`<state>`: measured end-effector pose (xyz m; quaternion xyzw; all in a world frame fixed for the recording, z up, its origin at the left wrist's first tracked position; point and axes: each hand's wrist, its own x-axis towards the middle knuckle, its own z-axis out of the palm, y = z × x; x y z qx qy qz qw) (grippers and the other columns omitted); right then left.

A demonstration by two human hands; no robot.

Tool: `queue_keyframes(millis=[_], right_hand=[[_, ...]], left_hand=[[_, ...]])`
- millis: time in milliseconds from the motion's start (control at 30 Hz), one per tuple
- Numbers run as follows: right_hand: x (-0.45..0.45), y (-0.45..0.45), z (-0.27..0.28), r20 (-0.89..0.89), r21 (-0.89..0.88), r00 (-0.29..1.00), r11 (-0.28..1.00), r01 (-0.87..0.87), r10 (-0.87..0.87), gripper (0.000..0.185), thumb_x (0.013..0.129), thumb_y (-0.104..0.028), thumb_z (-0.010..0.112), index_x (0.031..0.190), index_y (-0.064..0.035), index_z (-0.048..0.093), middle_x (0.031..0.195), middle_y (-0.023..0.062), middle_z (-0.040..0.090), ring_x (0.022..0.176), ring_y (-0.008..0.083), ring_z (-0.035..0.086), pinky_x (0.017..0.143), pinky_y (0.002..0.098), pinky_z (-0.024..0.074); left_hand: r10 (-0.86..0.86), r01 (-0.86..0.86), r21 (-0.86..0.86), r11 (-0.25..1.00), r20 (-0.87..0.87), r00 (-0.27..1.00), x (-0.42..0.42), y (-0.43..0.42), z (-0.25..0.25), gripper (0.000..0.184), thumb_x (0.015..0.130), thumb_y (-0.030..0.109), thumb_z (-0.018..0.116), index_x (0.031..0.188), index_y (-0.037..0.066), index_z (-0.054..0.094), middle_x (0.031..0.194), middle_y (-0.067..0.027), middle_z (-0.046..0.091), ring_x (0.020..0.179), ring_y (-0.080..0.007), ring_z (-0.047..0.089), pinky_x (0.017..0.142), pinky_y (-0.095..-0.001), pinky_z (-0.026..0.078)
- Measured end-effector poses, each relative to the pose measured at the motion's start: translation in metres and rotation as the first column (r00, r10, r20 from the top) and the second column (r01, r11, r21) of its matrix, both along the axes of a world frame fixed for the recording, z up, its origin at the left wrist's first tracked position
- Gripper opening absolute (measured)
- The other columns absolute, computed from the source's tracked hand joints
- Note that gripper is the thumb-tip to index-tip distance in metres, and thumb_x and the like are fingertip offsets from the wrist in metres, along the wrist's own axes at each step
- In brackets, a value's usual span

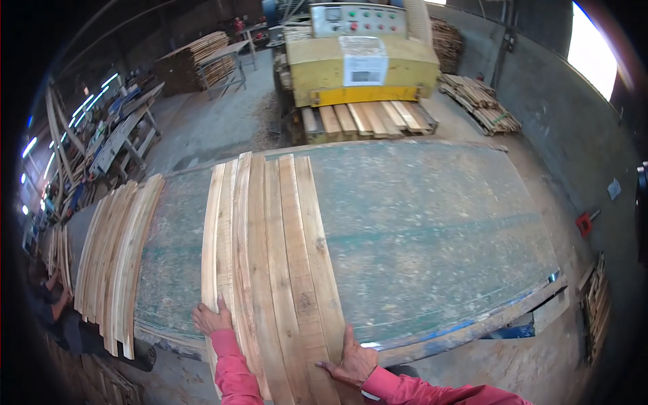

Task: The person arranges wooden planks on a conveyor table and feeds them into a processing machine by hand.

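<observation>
A row of several long wooden planks [273, 263] lies side by side on the green-topped table [432, 229], its near ends reaching past the front edge toward me. My left hand [213, 318] rests at the row's left edge, thumb raised and fingers spread outward. At the right edge is my right hand [352, 361], thumb stretched over the outer plank and index finger pointing along its side; the other fingers are partly hidden. Both hands touch the wood and their fingers are apart.
Another group of planks [118, 263] lies at the table's left end, near another person's hand [66, 297]. Beyond the table stands a yellow machine [361, 67] with planks [368, 119] under its front. Stacked wood [479, 102] lies by the right wall.
</observation>
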<state>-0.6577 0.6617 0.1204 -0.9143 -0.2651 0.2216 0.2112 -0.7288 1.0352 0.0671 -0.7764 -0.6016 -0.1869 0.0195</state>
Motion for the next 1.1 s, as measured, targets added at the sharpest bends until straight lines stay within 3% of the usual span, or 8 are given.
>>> queue_keyframes(millis=[133, 367, 567, 600, 667, 800, 900, 1100], right_hand=[[0.047, -0.097, 0.027, -0.137, -0.056, 0.978, 0.987, 0.147, -0.154, 0.130, 0.076, -0.075, 0.072, 0.155, 0.0127, 0.017, 0.094, 0.0303, 0.071, 0.076, 0.0423, 0.073, 0.062, 0.0499, 0.0558], [0.131, -0.234, 0.021, 0.038, -0.127, 0.935, 0.927, 0.354, -0.352, 0.130, 0.063, -0.073, 0.082, 0.155, 0.0039, 0.032, 0.093, 0.0258, 0.073, 0.085, 0.0415, 0.074, 0.074, 0.0480, 0.0569], [0.163, -0.308, -0.010, 0.098, 0.141, 0.951, 0.950, 0.277, -0.292, 0.135, 0.059, -0.064, 0.089, 0.155, 0.0081, 0.029, 0.121, 0.0291, 0.065, 0.112, 0.0402, 0.066, 0.094, 0.0453, 0.0530], [0.153, -0.321, -0.017, 0.142, 0.205, 0.956, 0.952, 0.226, -0.258, 0.136, 0.057, -0.063, 0.091, 0.155, 0.0091, 0.028, 0.127, 0.0299, 0.062, 0.117, 0.0403, 0.063, 0.096, 0.0449, 0.0517], [0.108, -0.346, 0.011, 0.156, 0.050, 0.973, 0.985, 0.166, -0.172, 0.140, 0.054, -0.062, 0.093, 0.154, 0.0105, 0.027, 0.130, 0.0286, 0.056, 0.121, 0.0407, 0.058, 0.099, 0.0450, 0.0494], [0.021, -0.382, 0.015, 0.236, -0.054, 0.970, 0.996, 0.071, -0.056, 0.145, 0.047, -0.058, 0.097, 0.153, 0.0119, 0.027, 0.125, 0.0246, 0.051, 0.118, 0.0410, 0.055, 0.099, 0.0462, 0.0483], [-0.002, -0.378, 0.001, 0.231, -0.036, 0.966, 0.991, 0.128, -0.117, 0.143, 0.045, -0.052, 0.099, 0.154, 0.0074, 0.028, 0.121, 0.0214, 0.053, 0.115, 0.0398, 0.058, 0.094, 0.0465, 0.0509], [0.019, -0.364, -0.001, 0.207, 0.024, 0.964, 0.986, 0.163, -0.165, 0.141, 0.044, -0.046, 0.100, 0.158, -0.0078, 0.026, 0.122, 0.0179, 0.054, 0.111, 0.0414, 0.063, 0.089, 0.0500, 0.0556]], left_hand=[[-0.097, 0.097, -0.003, 0.995, -0.023, 0.995, 0.068, -0.107, 0.010, 0.074, 0.088, 0.060, 0.064, 0.118, -0.007, 0.066, 0.116, -0.0240, 0.059, 0.114, -0.0417, 0.054, 0.100, -0.0537, 0.041], [-0.269, 0.268, 0.028, 0.963, 0.047, 0.962, 0.181, -0.256, -0.001, 0.092, 0.086, 0.072, 0.061, 0.129, -0.009, 0.059, 0.122, -0.0233, 0.058, 0.115, -0.0399, 0.054, 0.100, -0.0536, 0.040], [-0.510, 0.513, -0.073, 0.855, 0.056, 0.858, 0.171, -0.327, 0.019, 0.091, 0.089, 0.072, 0.057, 0.148, 0.004, 0.048, 0.140, -0.0259, 0.050, 0.125, -0.0445, 0.047, 0.107, -0.0537, 0.035], [-0.611, 0.611, 0.008, 0.791, 0.053, 0.790, 0.147, -0.343, 0.027, 0.089, 0.089, 0.071, 0.057, 0.150, 0.007, 0.047, 0.144, -0.0264, 0.047, 0.128, -0.0458, 0.045, 0.108, -0.0557, 0.033], [-0.783, 0.767, 0.178, 0.616, 0.037, 0.620, 0.094, -0.381, 0.038, 0.086, 0.091, 0.069, 0.057, 0.154, 0.013, 0.045, 0.151, -0.0275, 0.042, 0.135, -0.0483, 0.040, 0.111, -0.0597, 0.030], [-0.985, 0.986, -0.011, 0.165, 0.058, 0.165, -0.012, -0.458, 0.038, 0.090, 0.081, 0.078, 0.063, 0.152, 0.025, 0.051, 0.160, -0.0217, 0.034, 0.149, -0.0445, 0.027, 0.116, -0.0680, 0.017], [-0.998, 0.998, 0.034, 0.053, -0.019, 0.054, -0.019, -0.478, 0.014, 0.096, 0.073, 0.084, 0.064, 0.152, 0.029, 0.051, 0.162, -0.0165, 0.035, 0.151, -0.0398, 0.026, 0.117, -0.0690, 0.015], [-0.991, 0.991, 0.027, 0.129, 0.033, 0.128, 0.005, -0.471, 0.001, 0.100, 0.070, 0.083, 0.065, 0.153, 0.031, 0.048, 0.160, -0.0133, 0.040, 0.149, -0.0381, 0.034, 0.114, -0.0730, 0.018]])
